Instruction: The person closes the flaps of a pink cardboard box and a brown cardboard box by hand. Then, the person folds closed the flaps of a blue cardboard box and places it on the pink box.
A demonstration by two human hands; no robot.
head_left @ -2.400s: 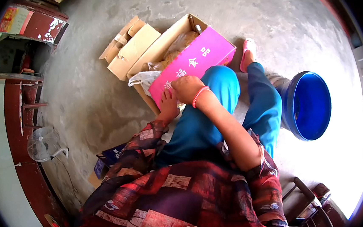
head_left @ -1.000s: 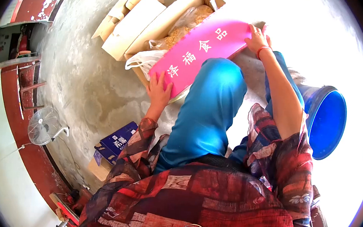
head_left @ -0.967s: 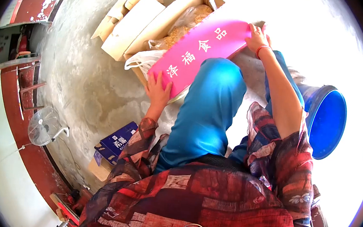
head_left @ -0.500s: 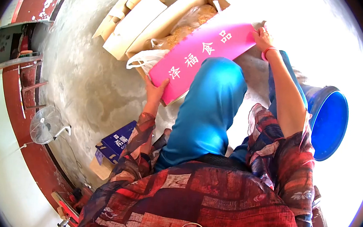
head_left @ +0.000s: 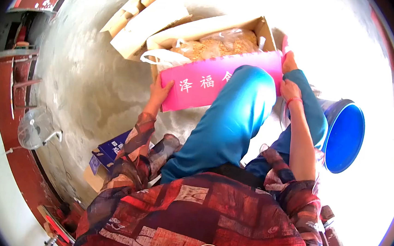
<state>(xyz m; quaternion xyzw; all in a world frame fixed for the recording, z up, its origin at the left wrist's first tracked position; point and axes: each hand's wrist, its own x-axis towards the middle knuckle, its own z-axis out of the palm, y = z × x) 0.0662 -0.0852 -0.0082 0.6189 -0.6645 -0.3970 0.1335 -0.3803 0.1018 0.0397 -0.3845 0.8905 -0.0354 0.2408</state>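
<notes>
A long cardboard box (head_left: pixel 180 98) with a bright pink front and white printed characters sits on the floor before my knees. Clear plastic bags of orange-yellow pieces (head_left: pixel 212 49) lie inside it, and a white bag handle (head_left: pixel 159 55) hangs over its left end. My left hand (head_left: pixel 159 92) grips the box's left front corner, thumb on the pink side. At the right end, my right hand (head_left: pixel 291 89), below a red bracelet, is closed at the box edge; some of its fingers are hidden. My raised knee covers part of the pink front.
Another cardboard box with raised flaps (head_left: pixel 144 26) stands behind on the left. A blue barrel (head_left: pixel 346 137) lies on its side at right. Down left are a dark blue carton (head_left: pixel 111 149) and a fan (head_left: pixel 37 128). My bare foot (head_left: pixel 289 61) is beside the box's right end.
The box has turned, its right end coming down towards me, so the pink front lies more level. Both hands moved with it. More of the bags inside shows.
</notes>
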